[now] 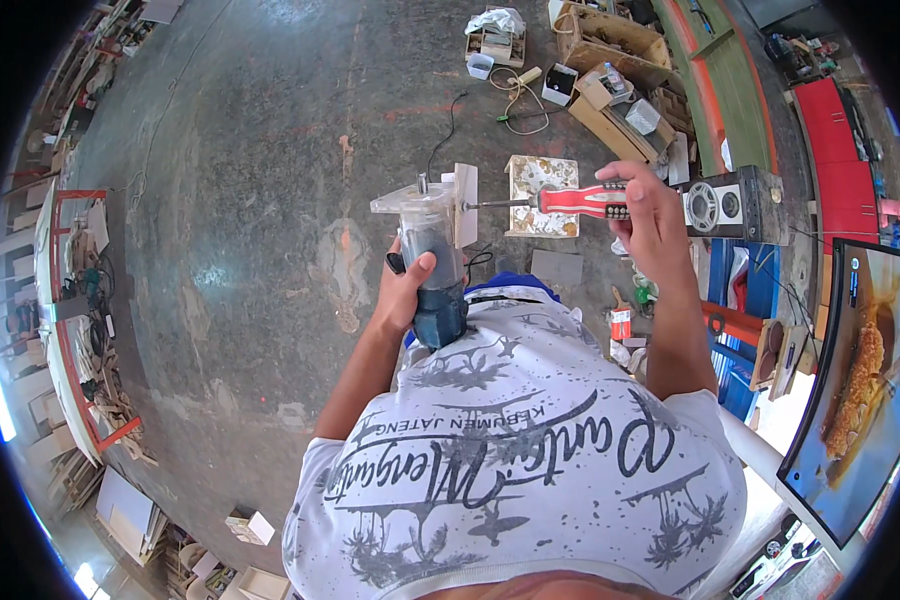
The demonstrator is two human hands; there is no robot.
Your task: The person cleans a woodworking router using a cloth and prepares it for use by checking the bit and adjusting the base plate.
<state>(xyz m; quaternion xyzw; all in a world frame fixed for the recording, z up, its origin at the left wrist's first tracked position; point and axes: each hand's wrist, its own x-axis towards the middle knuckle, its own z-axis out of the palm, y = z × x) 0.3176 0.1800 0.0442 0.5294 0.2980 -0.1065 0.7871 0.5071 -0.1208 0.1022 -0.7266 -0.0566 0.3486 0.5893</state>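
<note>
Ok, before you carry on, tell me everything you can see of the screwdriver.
The screwdriver has a chunky handle, red with white trim and a black patterned section near the back, plastic or rubber by its look, and a long, thin, dark metal shaft. It points left across the picture, nearly straight sideways. The right hand holds the rear of the handle. The shaft's end reaches the pale plate on the power tool; exactly how its tip sits there is too small to tell.

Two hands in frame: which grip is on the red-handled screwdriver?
The right grip, at the handle end of the screwdriver. The left grip is instead around the power tool with the clear upper body.
</note>
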